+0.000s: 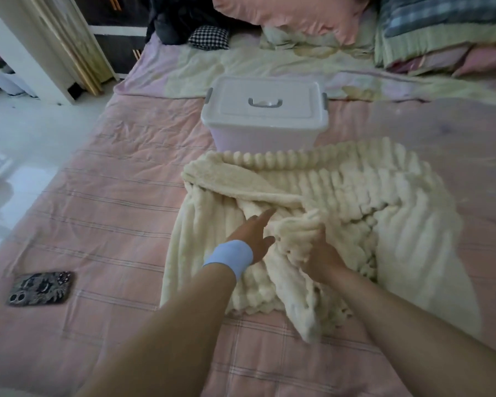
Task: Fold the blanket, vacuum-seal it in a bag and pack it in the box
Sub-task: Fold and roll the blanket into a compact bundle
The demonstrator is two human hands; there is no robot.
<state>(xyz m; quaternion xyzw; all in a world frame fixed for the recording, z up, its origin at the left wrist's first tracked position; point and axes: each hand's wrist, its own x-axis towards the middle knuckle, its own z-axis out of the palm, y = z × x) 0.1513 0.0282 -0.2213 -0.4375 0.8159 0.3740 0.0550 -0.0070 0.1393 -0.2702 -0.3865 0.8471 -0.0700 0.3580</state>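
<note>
Two hands: both work at the middle of the blanket, on a pink bed (112, 179).
Bed: pink checked cover, it carries everything; its far end is piled with pillows and cut off by the frame.
Blanket (341, 202): cream, ribbed plush, lying crumpled and only partly doubled over, just on the near side of the box.
Handling: it looks soft, thick and limp, light for its bulk. It should slump and slide rather than hold a crease, so corners and straight edges are the best places to take hold.
Box (265, 110): white plastic, lid on and a handle on top, touching or nearly touching the blanket's far edge.
Phone (39, 287): patterned case, well to the left of the blanket.
Left hand (252, 239): fingers spread and reaching onto the plush, gripping nothing; a blue wristband sits behind it.
Right hand (321, 253): closed around a bunched fold of blanket.
Unclear: no vacuum bag shows; the blanket's right side is blurred, its corners buried.
</note>
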